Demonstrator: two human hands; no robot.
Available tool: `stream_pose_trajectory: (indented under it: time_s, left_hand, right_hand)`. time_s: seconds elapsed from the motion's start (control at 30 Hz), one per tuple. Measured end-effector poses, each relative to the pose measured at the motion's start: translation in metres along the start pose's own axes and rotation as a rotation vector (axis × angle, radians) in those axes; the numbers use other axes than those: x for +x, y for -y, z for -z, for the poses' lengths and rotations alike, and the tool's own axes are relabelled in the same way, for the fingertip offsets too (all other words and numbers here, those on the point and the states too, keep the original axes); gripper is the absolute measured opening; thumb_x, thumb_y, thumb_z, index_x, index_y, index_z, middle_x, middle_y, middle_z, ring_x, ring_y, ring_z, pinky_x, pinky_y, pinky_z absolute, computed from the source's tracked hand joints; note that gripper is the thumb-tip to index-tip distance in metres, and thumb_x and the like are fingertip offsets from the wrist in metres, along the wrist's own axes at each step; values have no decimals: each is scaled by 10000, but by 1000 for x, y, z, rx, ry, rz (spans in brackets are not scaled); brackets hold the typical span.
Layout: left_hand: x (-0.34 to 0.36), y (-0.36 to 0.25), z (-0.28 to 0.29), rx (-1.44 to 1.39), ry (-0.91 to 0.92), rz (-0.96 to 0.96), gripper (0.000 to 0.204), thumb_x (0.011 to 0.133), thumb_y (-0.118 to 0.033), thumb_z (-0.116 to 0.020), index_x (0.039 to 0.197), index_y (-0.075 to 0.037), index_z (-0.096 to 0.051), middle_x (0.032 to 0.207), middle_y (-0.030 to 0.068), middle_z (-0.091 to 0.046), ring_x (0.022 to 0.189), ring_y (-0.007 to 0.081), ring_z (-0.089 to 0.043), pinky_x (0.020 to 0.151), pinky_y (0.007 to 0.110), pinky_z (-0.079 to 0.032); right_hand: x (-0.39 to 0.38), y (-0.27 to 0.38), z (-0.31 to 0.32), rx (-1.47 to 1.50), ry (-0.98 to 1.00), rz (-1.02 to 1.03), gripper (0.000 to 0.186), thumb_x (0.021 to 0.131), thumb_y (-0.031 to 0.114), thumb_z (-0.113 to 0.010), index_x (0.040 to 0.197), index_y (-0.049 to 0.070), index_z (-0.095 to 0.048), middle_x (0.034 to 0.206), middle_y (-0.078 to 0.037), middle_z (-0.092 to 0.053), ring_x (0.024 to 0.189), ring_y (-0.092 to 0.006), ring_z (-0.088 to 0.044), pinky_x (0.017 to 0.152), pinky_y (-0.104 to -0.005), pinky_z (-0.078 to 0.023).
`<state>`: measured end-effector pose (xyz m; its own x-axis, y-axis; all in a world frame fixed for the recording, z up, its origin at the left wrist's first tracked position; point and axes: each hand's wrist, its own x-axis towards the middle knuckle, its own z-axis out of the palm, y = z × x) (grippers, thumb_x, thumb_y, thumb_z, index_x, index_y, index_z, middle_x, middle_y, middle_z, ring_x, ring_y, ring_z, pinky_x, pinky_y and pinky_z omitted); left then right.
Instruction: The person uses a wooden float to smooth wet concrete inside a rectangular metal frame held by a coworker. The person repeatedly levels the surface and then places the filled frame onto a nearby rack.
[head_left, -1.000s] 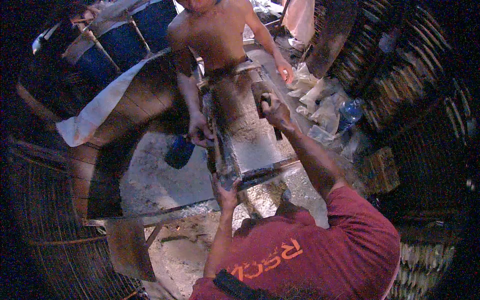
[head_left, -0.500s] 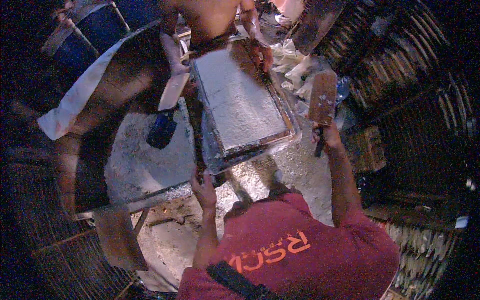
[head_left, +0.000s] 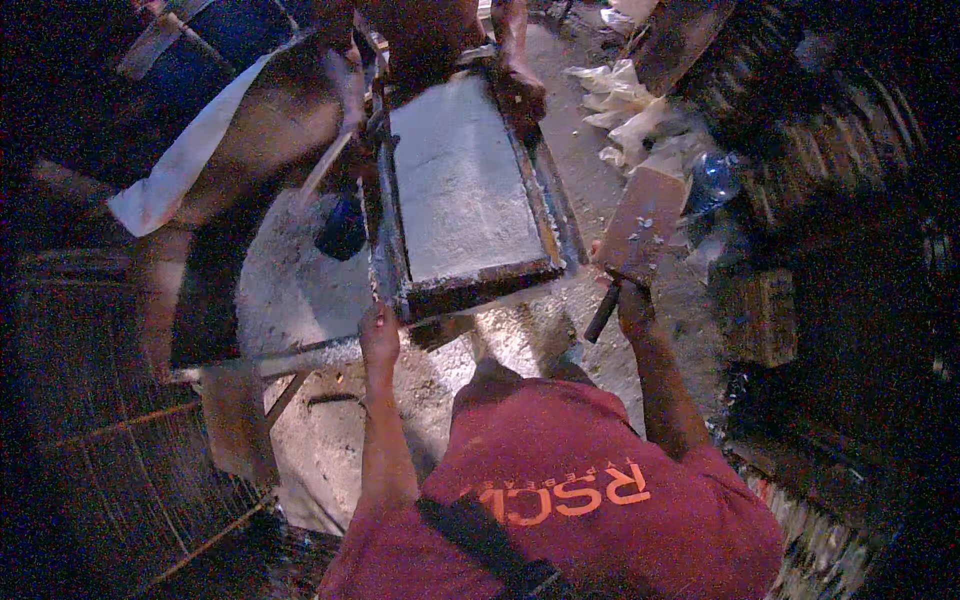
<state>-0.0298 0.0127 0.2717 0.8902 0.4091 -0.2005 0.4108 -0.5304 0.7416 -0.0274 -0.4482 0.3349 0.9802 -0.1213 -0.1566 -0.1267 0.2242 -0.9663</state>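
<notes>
A rectangular tray (head_left: 470, 200) with dark raised sides, filled with a level white, paste-like or powdery mass, lies ahead of me. My left hand (head_left: 379, 345) is closed around its near left corner. In my right hand (head_left: 632, 300) is a broad flat-bladed tool (head_left: 643, 215), brownish and flecked with white bits, its dark handle pointing down and left. The fingertips of that hand come close to the tray's near right side; whether they touch is unclear. Across from me a bare-chested person has one hand (head_left: 522, 97) at the tray's far right side and the other near its far left.
Left of the tray spreads a wide bed of white material (head_left: 295, 280), with a dark blue scoop-like object (head_left: 341, 230) on it. Crumpled pale bags (head_left: 625, 110) and a clear blue-tinted bottle (head_left: 717, 175) lie to the right. A wooden block (head_left: 757, 318) stands beyond my right arm.
My right hand has come in towards the tray, tilting the flat-bladed tool. The tray has turned slightly and sits farther left in view, my left hand with it.
</notes>
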Motion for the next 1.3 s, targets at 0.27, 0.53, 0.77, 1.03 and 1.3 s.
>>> stream_pose_trajectory:
  time_s: [0.27,0.53,0.77,1.03,1.3]
  left_hand:
    - [1,-8,-3,-103,62,-158,272,980,-255,-574,888,-15,-663,683,40,-581,593,136,-516,556,325,-414]
    - [-9,-38,-8,-142,56,-83,416,988,-394,-578,795,-30,-636,689,-5,-565,581,111,-446,546,313,-376]
    - [-8,-64,13,-417,225,-34,404,979,-438,-578,940,-50,-681,798,6,-615,702,131,-538,622,323,-425]
    - [29,-103,14,-558,179,7,441,1030,-433,-468,1004,-35,-658,824,32,-636,745,182,-584,659,416,-445]
    - [-23,-86,1,-438,2,-149,463,1027,-430,-456,748,-80,-576,661,-46,-423,619,110,-369,572,313,-337]
  right_hand:
    - [23,-13,21,141,141,-157,501,962,324,-584,1335,-9,-560,1242,-83,-646,1095,-190,-627,877,-350,-518]
    - [53,-11,35,453,263,-190,402,956,285,-594,1242,3,-575,970,-66,-644,760,-202,-642,785,-410,-584]
    - [24,39,14,285,177,-193,440,947,351,-599,1213,4,-545,953,-115,-645,675,-218,-650,707,-414,-605]
    - [-1,26,-9,253,236,6,381,897,303,-648,1159,32,-590,913,-67,-665,648,-180,-622,582,-315,-533]
    - [-53,-2,60,-148,8,-203,327,847,227,-707,1114,72,-601,993,-76,-670,814,-172,-645,673,-325,-531]
